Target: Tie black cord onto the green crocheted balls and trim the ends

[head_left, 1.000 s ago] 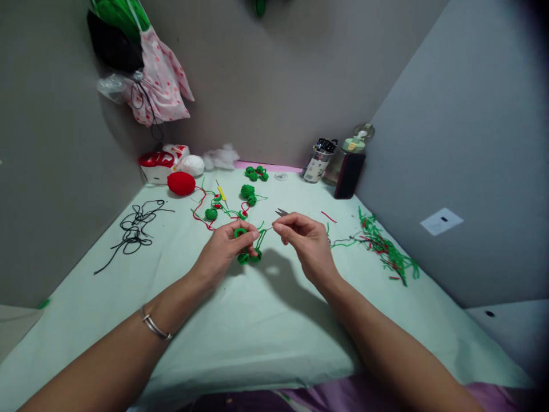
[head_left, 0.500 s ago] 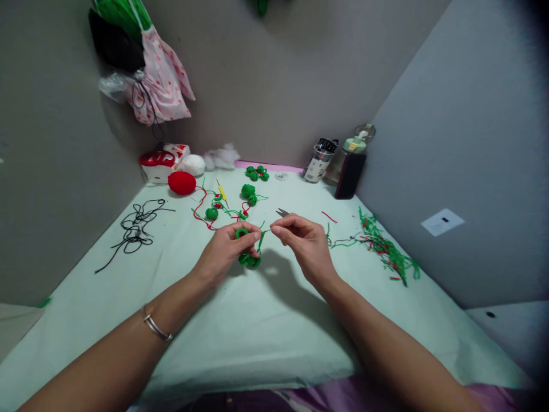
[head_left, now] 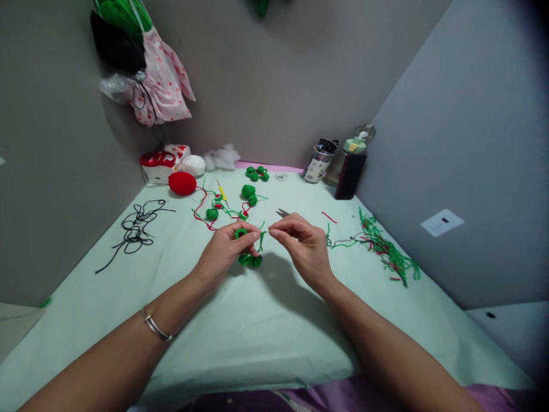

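My left hand (head_left: 229,249) is closed round a green crocheted piece (head_left: 241,233), thumb and fingers pinching it at the middle of the table. Below the fingers hang small green rounded parts (head_left: 250,261), and a green yarn tail (head_left: 262,239) stands out at the fingertips. Just to the right, my right hand (head_left: 302,243) holds thumb and forefinger pressed together on a thin, needle-like thing close to that tail; it is too small to name surely. Behind the right hand show the tips of scissors (head_left: 282,213), the rest of them hidden.
Green crocheted balls (head_left: 249,191), a yellow-handled crochet hook (head_left: 222,191) and red yarn (head_left: 182,183) lie beyond my hands. Black cord (head_left: 137,229) is at left, yarn scraps (head_left: 388,249) at right. A phone (head_left: 350,176), a bottle (head_left: 355,145) and a pen cup (head_left: 318,163) stand at back right.
My right hand has shifted slightly left, its fingertips closer to the yarn tail. The green parts under my left hand have turned a little and spread to the right.
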